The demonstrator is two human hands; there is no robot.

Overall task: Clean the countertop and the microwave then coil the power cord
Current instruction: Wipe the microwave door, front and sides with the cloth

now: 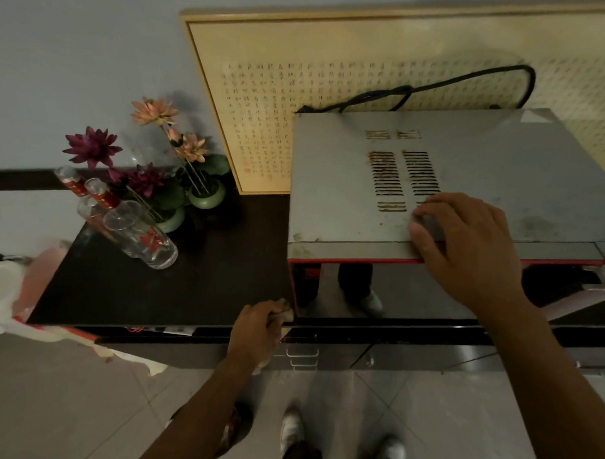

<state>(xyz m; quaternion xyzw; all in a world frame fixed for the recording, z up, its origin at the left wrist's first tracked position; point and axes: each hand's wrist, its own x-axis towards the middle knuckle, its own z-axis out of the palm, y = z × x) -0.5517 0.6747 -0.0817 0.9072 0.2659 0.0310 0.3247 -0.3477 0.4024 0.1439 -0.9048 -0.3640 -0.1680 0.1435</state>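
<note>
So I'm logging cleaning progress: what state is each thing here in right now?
Microwave: door shut, top stained, vents grimy.
Power cord: uncoiled, looped loosely behind the microwave.
Cloth: bunched, at the microwave's front lower corner.
Left hand: grips the cloth.
Right hand: rests on the microwave's top front edge.
Glass bottles: upright, capped.

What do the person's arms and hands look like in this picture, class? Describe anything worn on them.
Both forearms are bare as far as the picture shows: no sleeves, gloves, watch or rings can be seen on the left hand or the right hand. The dim light may hide small details. Lower down, the person wears white shoes.
</note>
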